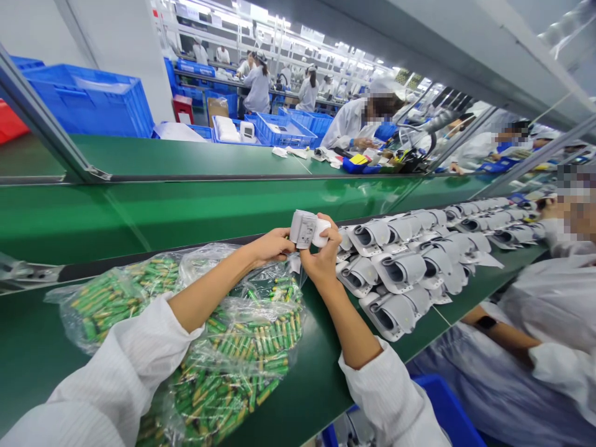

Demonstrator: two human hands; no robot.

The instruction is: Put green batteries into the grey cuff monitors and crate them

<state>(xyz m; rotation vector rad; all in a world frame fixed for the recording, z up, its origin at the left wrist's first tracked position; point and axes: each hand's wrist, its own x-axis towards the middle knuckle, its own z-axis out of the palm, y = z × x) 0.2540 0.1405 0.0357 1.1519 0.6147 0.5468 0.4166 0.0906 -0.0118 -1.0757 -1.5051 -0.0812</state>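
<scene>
My right hand (321,257) grips a small white device (303,228), which looks like a wrist blood pressure monitor, with its printed label side towards me. A rounded white part sticks out on its right, between my fingers. My left hand (274,244) is closed at the device's lower left edge; whether a battery is also in those fingertips is hidden. Below my forearms lie clear plastic bags (228,304) full of green-and-gold batteries (274,335). Right of my right hand, similar devices with curled grey cuffs (400,273) stand in rows.
The dark green bench (321,360) runs along a raised green ledge (209,202). At right sits a co-worker in a white coat (549,310). A blue bin (447,410) is below the bench edge. Metal posts (51,112) and an overhead shelf (419,49) frame the station.
</scene>
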